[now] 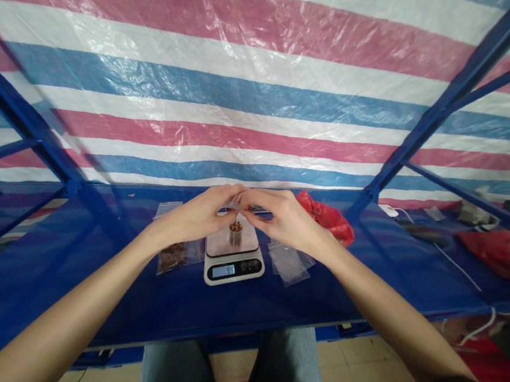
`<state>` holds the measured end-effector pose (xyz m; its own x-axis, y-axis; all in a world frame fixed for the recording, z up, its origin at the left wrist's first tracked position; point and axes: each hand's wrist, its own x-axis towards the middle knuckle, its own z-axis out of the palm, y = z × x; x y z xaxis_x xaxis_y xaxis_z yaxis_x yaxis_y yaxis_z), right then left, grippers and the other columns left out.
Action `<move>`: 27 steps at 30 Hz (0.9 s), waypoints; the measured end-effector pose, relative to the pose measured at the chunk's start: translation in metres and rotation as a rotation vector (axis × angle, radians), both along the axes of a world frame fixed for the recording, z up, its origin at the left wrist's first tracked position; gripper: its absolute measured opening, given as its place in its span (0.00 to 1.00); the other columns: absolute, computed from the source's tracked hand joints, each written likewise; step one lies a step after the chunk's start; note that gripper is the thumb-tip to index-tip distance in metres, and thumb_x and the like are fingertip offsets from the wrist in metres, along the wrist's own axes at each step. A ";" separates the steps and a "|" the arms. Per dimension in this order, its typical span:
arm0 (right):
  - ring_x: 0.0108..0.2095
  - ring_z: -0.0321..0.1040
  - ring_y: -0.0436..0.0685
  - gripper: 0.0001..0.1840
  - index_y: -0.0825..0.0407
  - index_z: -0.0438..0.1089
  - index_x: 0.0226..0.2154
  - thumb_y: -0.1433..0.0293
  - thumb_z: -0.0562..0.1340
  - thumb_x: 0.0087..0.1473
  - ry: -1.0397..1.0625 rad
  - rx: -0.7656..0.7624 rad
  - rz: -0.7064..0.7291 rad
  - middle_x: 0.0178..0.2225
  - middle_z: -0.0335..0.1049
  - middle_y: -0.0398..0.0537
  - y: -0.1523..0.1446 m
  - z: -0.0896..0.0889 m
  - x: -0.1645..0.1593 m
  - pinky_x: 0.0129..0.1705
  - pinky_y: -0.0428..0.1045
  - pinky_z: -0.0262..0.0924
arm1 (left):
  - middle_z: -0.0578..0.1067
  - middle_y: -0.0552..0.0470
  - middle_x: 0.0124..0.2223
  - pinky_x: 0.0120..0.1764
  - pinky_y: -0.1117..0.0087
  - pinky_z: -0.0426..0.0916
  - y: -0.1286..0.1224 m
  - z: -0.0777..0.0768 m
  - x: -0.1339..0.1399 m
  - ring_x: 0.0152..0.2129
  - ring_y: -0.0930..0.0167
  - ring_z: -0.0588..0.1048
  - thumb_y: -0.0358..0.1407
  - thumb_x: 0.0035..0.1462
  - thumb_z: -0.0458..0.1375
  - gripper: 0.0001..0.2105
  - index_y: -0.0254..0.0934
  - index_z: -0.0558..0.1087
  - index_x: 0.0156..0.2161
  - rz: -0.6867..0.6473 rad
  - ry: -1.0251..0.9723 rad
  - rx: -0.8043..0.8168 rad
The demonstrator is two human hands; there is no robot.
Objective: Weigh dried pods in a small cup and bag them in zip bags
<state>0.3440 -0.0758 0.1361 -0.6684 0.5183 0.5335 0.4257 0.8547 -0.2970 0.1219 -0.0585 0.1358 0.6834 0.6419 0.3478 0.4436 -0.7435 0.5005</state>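
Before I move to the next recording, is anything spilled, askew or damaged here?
Nothing stands out: the metal cup stands upright on the scale, with no visible spill around it. The red bag beside the right hand is merely crumpled.

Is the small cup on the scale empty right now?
No, the small cup standing on the scale holds brown pieces that show at its top.
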 end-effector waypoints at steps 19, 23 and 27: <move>0.39 0.82 0.62 0.17 0.51 0.82 0.35 0.80 0.59 0.52 -0.036 -0.233 -0.653 0.38 0.84 0.52 0.023 -0.087 0.180 0.45 0.55 0.74 | 0.78 0.48 0.42 0.49 0.55 0.65 0.048 -0.076 -0.107 0.45 0.55 0.75 0.35 0.60 0.55 0.07 0.44 0.73 0.43 0.490 0.246 0.408; 0.46 0.81 0.64 0.20 0.52 0.82 0.42 0.81 0.58 0.54 -0.104 -0.217 -0.601 0.45 0.84 0.55 0.048 -0.104 0.190 0.52 0.57 0.73 | 0.78 0.49 0.38 0.46 0.55 0.65 0.053 -0.097 -0.111 0.43 0.54 0.74 0.37 0.58 0.56 0.05 0.45 0.72 0.39 0.524 0.203 0.383; 0.49 0.79 0.64 0.19 0.53 0.79 0.35 0.85 0.56 0.52 -0.255 -0.202 -0.505 0.46 0.82 0.58 0.070 -0.105 0.171 0.55 0.55 0.69 | 0.78 0.49 0.39 0.46 0.56 0.66 0.053 -0.107 -0.118 0.44 0.55 0.74 0.37 0.60 0.54 0.05 0.46 0.72 0.40 0.552 0.277 0.417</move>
